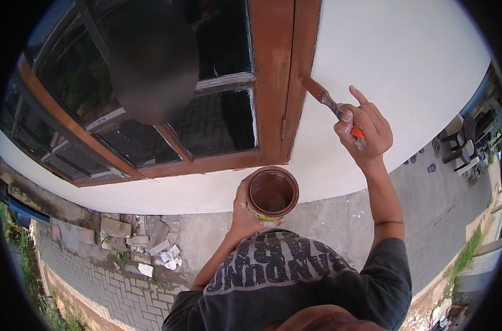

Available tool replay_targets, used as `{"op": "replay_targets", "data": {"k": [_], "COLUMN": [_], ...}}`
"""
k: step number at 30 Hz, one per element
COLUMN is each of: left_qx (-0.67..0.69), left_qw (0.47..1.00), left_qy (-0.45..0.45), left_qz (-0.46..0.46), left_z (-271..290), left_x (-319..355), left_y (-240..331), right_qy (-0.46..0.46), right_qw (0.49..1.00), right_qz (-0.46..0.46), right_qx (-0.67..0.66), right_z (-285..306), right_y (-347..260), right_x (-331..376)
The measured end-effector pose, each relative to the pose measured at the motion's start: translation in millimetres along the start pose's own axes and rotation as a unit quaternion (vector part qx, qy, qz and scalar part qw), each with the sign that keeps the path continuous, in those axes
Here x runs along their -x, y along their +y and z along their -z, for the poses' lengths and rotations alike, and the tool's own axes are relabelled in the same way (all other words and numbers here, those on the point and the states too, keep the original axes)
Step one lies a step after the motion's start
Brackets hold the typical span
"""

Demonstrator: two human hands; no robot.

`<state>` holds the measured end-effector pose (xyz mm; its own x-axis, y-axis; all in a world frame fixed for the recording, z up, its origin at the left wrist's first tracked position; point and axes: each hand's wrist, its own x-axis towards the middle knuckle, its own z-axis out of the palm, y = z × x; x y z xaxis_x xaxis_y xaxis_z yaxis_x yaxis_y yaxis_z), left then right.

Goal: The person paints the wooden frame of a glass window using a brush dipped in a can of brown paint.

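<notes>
My right hand (365, 129) grips a paintbrush (331, 103) with an orange handle, its little finger sticking out. Brown paint coats the bristles, whose tip meets the outer edge of the brown wooden window frame (273, 105), beside the white wall (394, 49). Lower down, my left hand (245, 215) is wrapped round an open paint can (272, 193), held upright in front of my chest under the frame's lower corner. Brown paint shows inside the can and is smeared over its rim. White smudges mark the fingers of my right hand.
Glass panes (212, 124) with partly bare, whitish bars fill the window on the left. Broken tiles and rubble (146, 243) lie on the ground at lower left. A dark chair (463, 138) and some footwear (431, 167) are at the far right, on grey paving (427, 204).
</notes>
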<state>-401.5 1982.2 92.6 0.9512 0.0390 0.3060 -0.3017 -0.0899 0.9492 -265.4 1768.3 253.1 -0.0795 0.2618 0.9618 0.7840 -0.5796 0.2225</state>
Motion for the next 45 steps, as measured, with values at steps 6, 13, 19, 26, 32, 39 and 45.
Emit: {"op": "replay_targets", "data": {"k": [6, 13, 19, 26, 32, 39, 45], "left_qx": [0.011, 0.012, 0.023, 0.022, -0.003, 0.019, 0.018], "left_qw": [1.000, 1.000, 1.000, 1.000, 1.000, 1.000, 1.000], "left_qy": [0.007, 0.014, 0.014, 0.011, 0.002, 0.008, 0.008], "left_qz": [0.010, 0.009, -0.004, 0.017, -0.006, -0.001, 0.002], "left_z": [-1, 1, -1, 0, 5, 1, 2], "left_x": [-1, -1, -2, -3, -3, -1, 4], "left_y": [4, 2, -1, 7, -3, -1, -4], "right_qy": [0.050, -0.007, 0.076, -0.036, 0.002, -0.041, -0.025], "right_qw": [0.999, 1.000, 0.997, 0.998, 0.998, 0.994, 0.991], "right_qz": [-0.005, -0.027, -0.023, -0.053, -0.056, -0.091, -0.127], "right_qx": [0.014, -0.009, 0.017, -0.020, -0.004, -0.039, -0.044], "right_z": [-1, -3, -4, -7, -1, -18, -9], "right_y": [5, -1, 8, -8, -9, -21, -31], "right_x": [-14, 16, -6, 45, 27, 87, 86]}}
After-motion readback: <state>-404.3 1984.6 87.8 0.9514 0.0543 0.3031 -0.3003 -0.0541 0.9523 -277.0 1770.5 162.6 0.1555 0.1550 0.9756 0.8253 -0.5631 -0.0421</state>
